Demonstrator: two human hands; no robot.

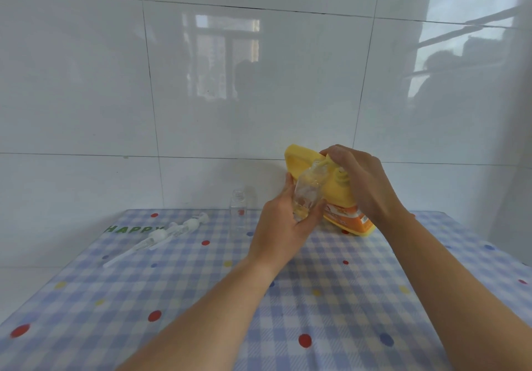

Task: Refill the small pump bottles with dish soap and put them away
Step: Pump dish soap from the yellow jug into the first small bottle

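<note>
Head view: left hand point(283, 226) grips small clear plastic bottle point(309, 192), fingers and thumb curled round its body. Bottle tilted, open mouth at spout of yellow plastic dish-soap jug point(339, 197). On jug's pump top, right hand point(359, 180), fingers curled together. Jug leans near far edge of checked tablecloth point(316, 298). Second clear capless bottle point(238, 212) upright at far edge. White pump heads point(178, 231), two, lie toward left edge.
</note>
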